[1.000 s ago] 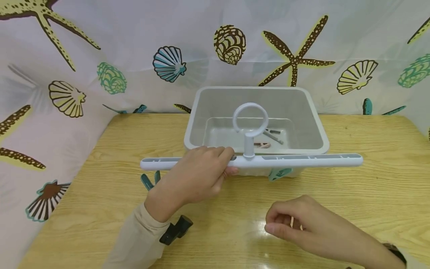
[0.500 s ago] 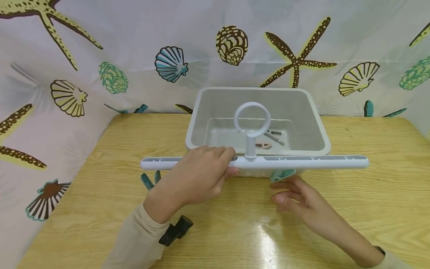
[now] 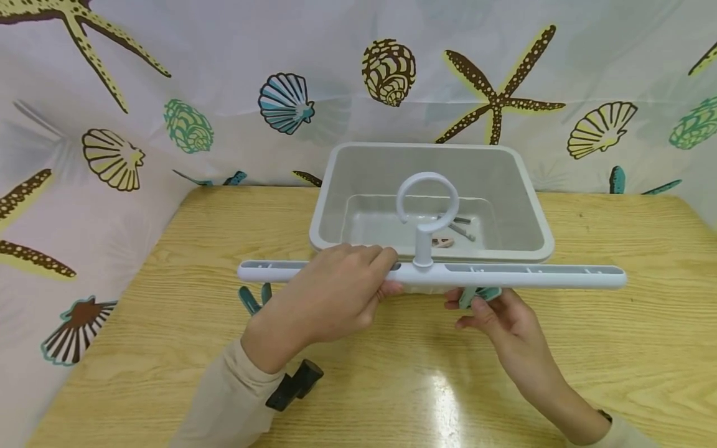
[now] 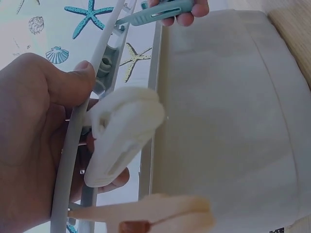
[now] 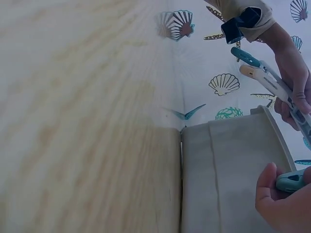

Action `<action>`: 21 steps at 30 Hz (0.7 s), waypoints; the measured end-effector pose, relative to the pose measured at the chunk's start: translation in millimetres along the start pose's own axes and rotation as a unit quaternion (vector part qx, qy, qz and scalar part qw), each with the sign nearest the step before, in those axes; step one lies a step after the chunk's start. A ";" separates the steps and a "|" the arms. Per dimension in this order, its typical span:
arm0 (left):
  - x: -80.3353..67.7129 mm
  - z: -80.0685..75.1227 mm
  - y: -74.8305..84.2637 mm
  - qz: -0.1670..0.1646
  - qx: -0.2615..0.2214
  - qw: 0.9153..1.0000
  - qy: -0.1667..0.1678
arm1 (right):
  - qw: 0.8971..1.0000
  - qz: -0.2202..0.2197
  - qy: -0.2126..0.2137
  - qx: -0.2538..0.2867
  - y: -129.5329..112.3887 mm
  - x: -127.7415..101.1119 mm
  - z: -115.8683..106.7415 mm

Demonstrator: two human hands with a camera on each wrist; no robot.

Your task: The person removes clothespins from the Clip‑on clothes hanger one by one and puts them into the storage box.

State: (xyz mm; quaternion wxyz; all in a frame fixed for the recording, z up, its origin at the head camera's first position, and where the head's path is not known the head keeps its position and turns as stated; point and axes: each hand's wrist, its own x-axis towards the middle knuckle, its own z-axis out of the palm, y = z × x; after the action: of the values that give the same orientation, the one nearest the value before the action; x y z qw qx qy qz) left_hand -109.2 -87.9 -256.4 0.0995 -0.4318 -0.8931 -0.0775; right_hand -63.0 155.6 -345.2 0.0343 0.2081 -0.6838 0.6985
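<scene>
My left hand (image 3: pixel 336 295) grips the white bar of a clip hanger (image 3: pixel 538 276), left of its ring-shaped hook (image 3: pixel 455 199). The bar is held level in front of a grey bin (image 3: pixel 546 230). Under the bar, right of the hook, my right hand (image 3: pixel 518 333) pinches a teal clip (image 4: pixel 163 12), whose tip meets the bar in the left wrist view. A white clip (image 4: pixel 126 131) and a peach clip (image 4: pixel 165 213) hang from the bar near my left hand. Another teal clip (image 3: pixel 249 300) shows below the bar's left end.
Inside the bin lie a pinkish clip (image 3: pixel 444 242) and some grey pieces (image 3: pixel 462 231). The bin stands on a wooden table (image 3: pixel 392 386), close to a shell-and-starfish printed curtain (image 3: pixel 224 56) behind and at the left.
My right hand has moved up and forward from above the table to the teal clip under the bar, and now pinches it. The left hand keeps its grip; the bar has shifted slightly right.
</scene>
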 end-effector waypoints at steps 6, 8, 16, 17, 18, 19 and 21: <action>-0.5 -0.6 0.6 0.009 0.015 1.000 0.017 | 1.000 -0.008 0.003 -0.001 -0.9 -2.4 -2.3; -1.4 -2.0 0.8 0.011 0.020 1.000 0.021 | 1.000 -0.018 -0.005 0.007 -1.6 -3.1 -1.3; -3.6 -6.2 0.7 0.029 0.031 0.999 0.026 | 0.999 -0.014 -0.017 0.030 -0.7 -5.1 -1.7; -3.8 -6.4 0.7 0.031 0.031 0.999 0.026 | 0.999 -0.016 -0.021 0.040 -0.2 -5.1 -2.0; -4.0 -6.5 0.7 0.032 0.030 0.999 0.027 | 0.998 -0.023 -0.029 0.054 0.8 -4.7 -2.3; -4.3 -6.6 0.7 0.033 0.029 0.999 0.029 | 0.996 -0.029 -0.037 0.069 1.5 -4.4 -2.5; -5.0 -6.9 0.6 0.036 0.027 0.998 0.034 | 0.990 -0.047 -0.062 0.114 2.8 -3.2 -2.7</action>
State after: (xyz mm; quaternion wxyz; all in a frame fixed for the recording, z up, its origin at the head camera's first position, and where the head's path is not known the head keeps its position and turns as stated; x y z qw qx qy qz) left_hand -104.8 -92.9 -250.9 0.1440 -0.4576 -0.8751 -0.0645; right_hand -61.7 158.7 -348.9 0.0009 0.2856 -0.5896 0.7555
